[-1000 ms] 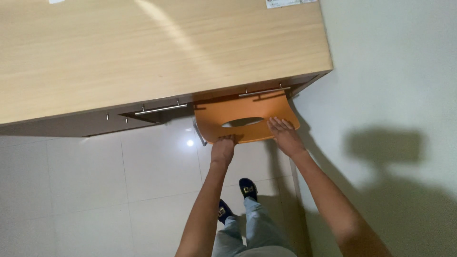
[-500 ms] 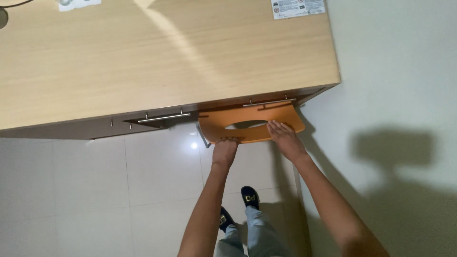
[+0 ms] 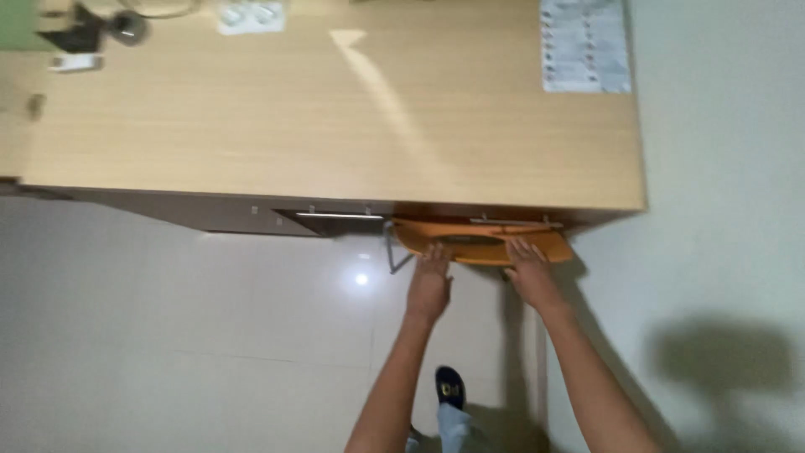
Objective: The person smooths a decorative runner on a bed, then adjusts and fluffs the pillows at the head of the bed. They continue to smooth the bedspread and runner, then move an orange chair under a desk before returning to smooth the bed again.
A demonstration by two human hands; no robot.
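An orange wooden chair seat (image 3: 478, 241) with a slot cut in it pokes out from under a long light-wood desk (image 3: 335, 117). My left hand (image 3: 430, 281) presses flat against the seat's front edge on the left. My right hand (image 3: 530, 273) rests on the same edge further right, fingers spread. Most of the seat is hidden under the desk. A grey metal chair leg (image 3: 392, 256) shows beside my left hand.
A drawer with a metal handle (image 3: 338, 216) sits under the desk to the left of the chair. On the desk lie a printed sheet (image 3: 584, 46), a small white item (image 3: 249, 14) and dark cables (image 3: 92, 29). A white wall (image 3: 721, 168) stands at the right. The floor is glossy tile (image 3: 210, 335).
The orange seat has slid further under the desk with both hands following it. The view has pulled back, showing more of the desk top.
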